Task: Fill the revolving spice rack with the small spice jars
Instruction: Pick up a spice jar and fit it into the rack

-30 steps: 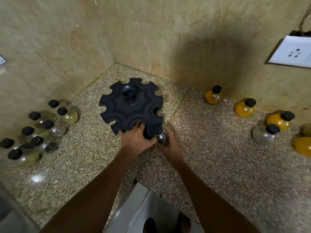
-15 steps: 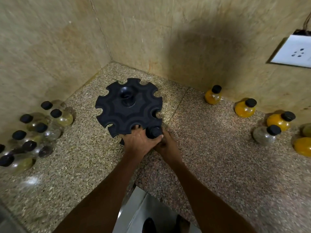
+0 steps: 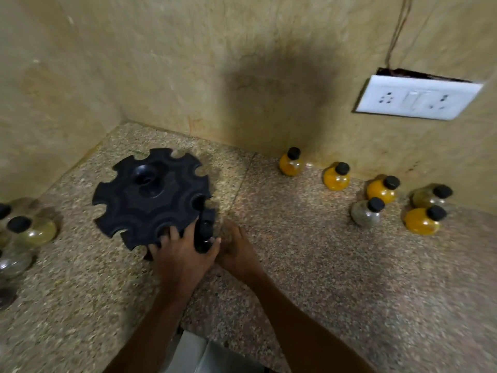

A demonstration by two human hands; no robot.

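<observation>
The black spice rack (image 3: 150, 197) is sitting on the speckled stone bench (image 3: 322, 278), close to the corner where the two tiled walls are meeting, its notched top plate tilting a little toward the person. The left hand (image 3: 183, 254) is lying on the near edge of the rack, fingers spreading over the rim and curling around it. The right hand (image 3: 236, 251) is pressing in just beside it, closing around a small jar whose black cap (image 3: 205, 228) is showing between the two hands at a notch in the rim; the glass itself is blurring behind the fingers, so I cannot tell whether it is seated. Along the back wall on the right, six spice jars (image 3: 336, 176) are standing, four holding yellow powder and two paler. More pale jars (image 3: 32, 230) are clustering at the left edge of the bench. A white socket plate (image 3: 416, 96) is hanging on the wall above.
</observation>
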